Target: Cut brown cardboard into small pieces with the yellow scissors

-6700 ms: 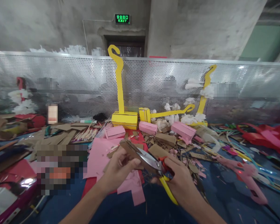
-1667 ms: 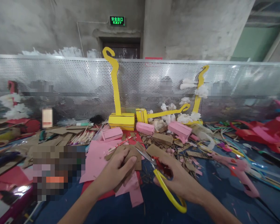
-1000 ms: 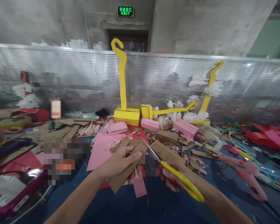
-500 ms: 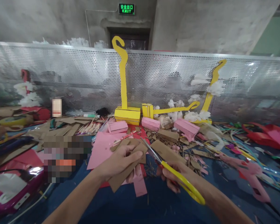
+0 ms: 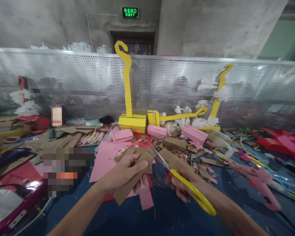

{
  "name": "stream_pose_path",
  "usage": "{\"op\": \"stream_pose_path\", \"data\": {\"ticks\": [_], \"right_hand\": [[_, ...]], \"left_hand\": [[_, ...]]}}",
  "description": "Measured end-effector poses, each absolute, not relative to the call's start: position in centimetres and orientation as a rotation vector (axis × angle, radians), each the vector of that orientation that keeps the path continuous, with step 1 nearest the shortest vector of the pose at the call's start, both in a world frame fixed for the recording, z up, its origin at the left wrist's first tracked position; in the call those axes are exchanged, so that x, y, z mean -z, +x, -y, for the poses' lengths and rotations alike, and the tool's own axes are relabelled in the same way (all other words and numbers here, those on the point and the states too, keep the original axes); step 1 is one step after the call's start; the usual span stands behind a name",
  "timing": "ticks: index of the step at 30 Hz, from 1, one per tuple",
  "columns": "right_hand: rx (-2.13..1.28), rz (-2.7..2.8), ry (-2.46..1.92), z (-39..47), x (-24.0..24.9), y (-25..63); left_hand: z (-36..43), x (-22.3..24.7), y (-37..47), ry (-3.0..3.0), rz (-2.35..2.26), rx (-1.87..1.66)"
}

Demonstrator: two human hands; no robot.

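Note:
My left hand is closed on a brown cardboard piece that slants down toward me, thumb on top. My right hand grips scissors with yellow and red handles, their blades pointing up and left close to the cardboard's upper edge. A pink paper strip hangs below my left hand. Beneath and behind lie a pink sheet and a flat cardboard piece.
Yellow hooked models stand at the back before a perforated metal screen. Pink blocks and cardboard scraps lie in front of them. A pink glue gun rests at right, a purple tissue box at left.
The whole view has shifted slightly, so the surroundings appear a little further left and lower. Both hands keep nearly the same pose and hold the same things.

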State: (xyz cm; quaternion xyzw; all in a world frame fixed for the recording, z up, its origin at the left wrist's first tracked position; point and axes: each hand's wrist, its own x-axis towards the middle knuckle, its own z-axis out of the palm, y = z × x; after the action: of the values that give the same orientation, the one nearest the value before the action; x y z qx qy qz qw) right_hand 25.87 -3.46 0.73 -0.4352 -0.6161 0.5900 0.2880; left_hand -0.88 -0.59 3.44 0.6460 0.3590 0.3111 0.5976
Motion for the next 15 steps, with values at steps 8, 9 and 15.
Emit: {"op": "stream_pose_path", "data": {"ticks": [8,9,15], "right_hand": [[-1.622,1.689,-1.133,3.53,-1.28,25.49],[-1.624,1.684,-1.137,3.53,-1.28,25.42],[-1.603,1.655,-1.187,3.85,-1.44,24.92]], "left_hand": [[0.49,-3.1,-0.8,1.519,-0.847,-0.721],[0.46,-2.99,-0.76,1.518,-0.848,-0.716],[0.25,-2.56,-0.81,1.518,-0.867,-0.689]]}}
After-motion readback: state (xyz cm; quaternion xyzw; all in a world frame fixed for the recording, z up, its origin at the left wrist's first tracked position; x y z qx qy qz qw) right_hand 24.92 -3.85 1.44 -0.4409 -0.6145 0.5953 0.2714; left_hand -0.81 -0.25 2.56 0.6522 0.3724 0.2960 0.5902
